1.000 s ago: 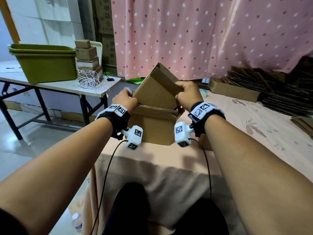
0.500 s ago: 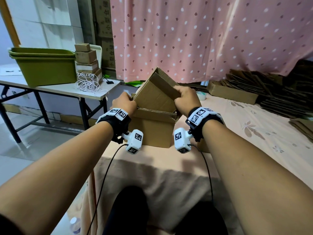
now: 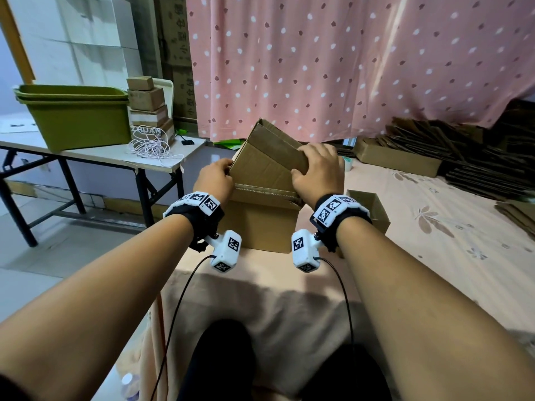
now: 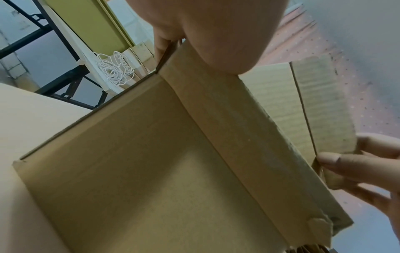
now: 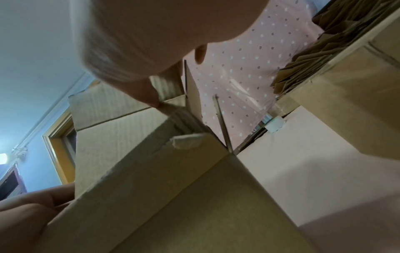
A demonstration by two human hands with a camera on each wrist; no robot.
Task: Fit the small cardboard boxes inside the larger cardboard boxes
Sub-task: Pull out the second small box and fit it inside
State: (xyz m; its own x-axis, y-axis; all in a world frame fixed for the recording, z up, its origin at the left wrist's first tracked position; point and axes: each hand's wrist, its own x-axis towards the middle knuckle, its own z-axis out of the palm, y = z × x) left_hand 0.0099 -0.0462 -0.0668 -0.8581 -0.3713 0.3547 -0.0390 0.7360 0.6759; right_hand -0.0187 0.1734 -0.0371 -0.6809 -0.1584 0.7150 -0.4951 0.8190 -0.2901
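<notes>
**Tilted Carton Held Over the Larger Box**

A brown corrugated cardboard carton [image 3: 267,160] sat tilted in the open top of a larger brown cardboard box [image 3: 260,227], its lower edge down inside the opening and its upper corner raised toward the curtain. The larger box stood on the near corner of a table draped in a pale pink floral cloth [image 3: 434,227].

The left hand [image 3: 215,180] gripped the carton's left edge, fingers curled round it; in the left wrist view the fingertips [image 4: 161,46] hooked over the cardboard edge. The right hand [image 3: 317,166] clamped the carton's right side, fingers wrapped over its upper face and thumb pressed against the near face. Both wrists carried black bands with white marker blocks.

Just right of the larger box, partly hidden by the right wrist, stood a small open-topped brown cardboard box [image 3: 370,206]. Farther back on the cloth lay a long shallow cardboard tray [image 3: 396,160] and, beside it, dark stacks of flattened cardboard [image 3: 477,157].

A pink curtain with white and dark dots [image 3: 347,59] hung behind the table. To the left, a white folding table with black legs [image 3: 95,157] bore two nested olive-green plastic tubs [image 3: 78,117], a stack of small cardboard boxes [image 3: 146,108] and a tangle of white cord [image 3: 150,146].
</notes>
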